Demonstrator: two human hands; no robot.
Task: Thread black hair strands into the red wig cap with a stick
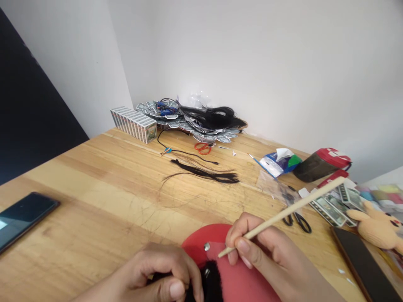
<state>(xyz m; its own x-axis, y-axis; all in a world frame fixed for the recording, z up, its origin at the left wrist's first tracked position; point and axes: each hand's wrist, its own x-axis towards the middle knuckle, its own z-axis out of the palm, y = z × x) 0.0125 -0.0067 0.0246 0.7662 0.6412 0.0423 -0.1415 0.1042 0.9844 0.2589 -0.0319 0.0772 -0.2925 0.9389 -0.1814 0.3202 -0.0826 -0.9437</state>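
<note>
My right hand (256,249) pinches a pale wooden stick (292,208) between thumb and fingers, its tapered tip pointing down and left over a red rounded object (209,230). A small shiny silver stud (207,246) sits on the red surface, left of the stick's tip. A black fuzzy piece (211,281) lies against the red at the bottom of the view. My left hand (163,268) is curled over the left part of the black piece, thumb and fingers closed on it. The lower parts of both things are cut off by the frame.
Black hair strands (208,173) and a dark cable (189,153) lie mid-table. Behind are stacked boxes (135,124) and a hair bundle (214,115). Phones (27,218) flank the work. To the right are scissors (297,218), a dark red-ended cylinder (317,165) and a crocheted doll (378,228).
</note>
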